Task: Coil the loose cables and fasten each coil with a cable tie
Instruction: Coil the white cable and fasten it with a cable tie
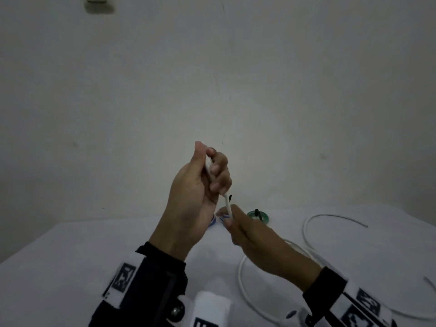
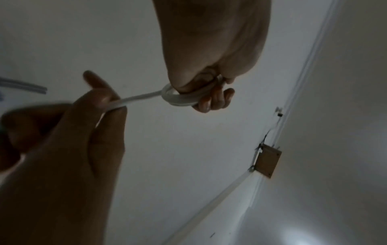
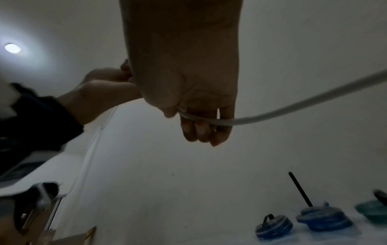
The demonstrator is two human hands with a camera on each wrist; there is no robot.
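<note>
My left hand (image 1: 208, 161) is raised above the table, its fingers curled round a small coil of white cable (image 2: 180, 97). From the coil a taut stretch of the same white cable (image 1: 227, 205) runs down to my right hand (image 1: 228, 219), which grips it just below. In the right wrist view the cable (image 3: 272, 114) passes through that hand's curled fingers (image 3: 201, 131) and trails off to the right. Its loose remainder (image 1: 311, 221) lies in wide loops on the white table (image 1: 94, 244). A short black end (image 1: 230, 197) shows beside the cable between my hands.
Tied coils sit at the table's far edge near the wall: a green one (image 1: 258, 214) with a black tie, and blue ones (image 3: 324, 218) (image 3: 274, 227). A black tie tail (image 3: 299, 189) stands up from one blue coil. A wooden box (image 2: 268, 163) hangs on the wall.
</note>
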